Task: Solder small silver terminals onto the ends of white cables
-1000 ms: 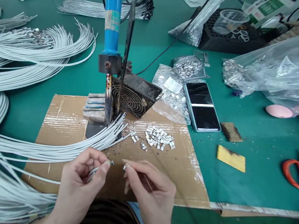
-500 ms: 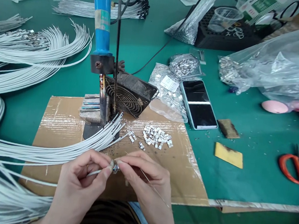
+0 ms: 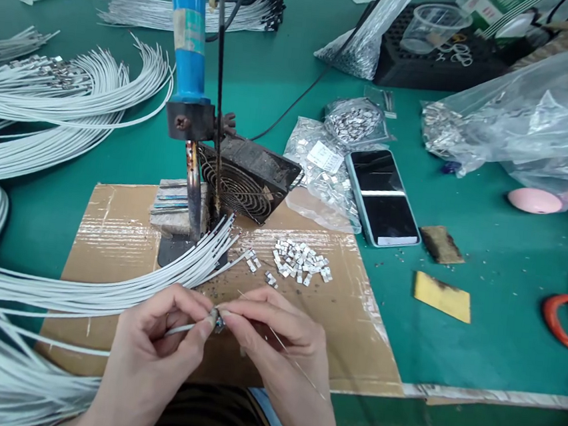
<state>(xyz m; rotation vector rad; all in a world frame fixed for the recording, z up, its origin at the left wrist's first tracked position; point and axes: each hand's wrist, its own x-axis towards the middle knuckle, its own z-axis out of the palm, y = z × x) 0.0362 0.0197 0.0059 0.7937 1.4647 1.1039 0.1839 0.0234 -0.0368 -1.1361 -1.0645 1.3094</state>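
Left hand (image 3: 161, 342) closed on a white cable (image 3: 179, 329), thumb and forefinger pinching close to its end – probably that near so the tip doesn't wobble. Right hand (image 3: 281, 347) also closed, its fingertips meeting the left ones at a small metal connector (image 3: 219, 323); fingers hide most of the part, so can't tell whether the cable end is seated in it. The connector sits right at the touching fingertips, between both thumbs, above the near part of the cardboard (image 3: 352, 340). A thin wire (image 3: 299, 368) runs slantwise through the right hand's fingers, likely tucked there to be at the ready, maybe solder. Loose connectors (image 3: 302, 261) lie heaped beyond the right hand, apart from it, presumably for easy picking. The cable bundle (image 3: 105, 296) comes in from the left, ends fanned by the iron's base, so single cables are near the left hand. Blue-handled iron (image 3: 186, 49) stands tip down in a clamp, which would leave both hands free – small fan (image 3: 247, 182) beside it, perhaps for fumes. Cardboard likely shields the green tabletop (image 3: 500, 260).
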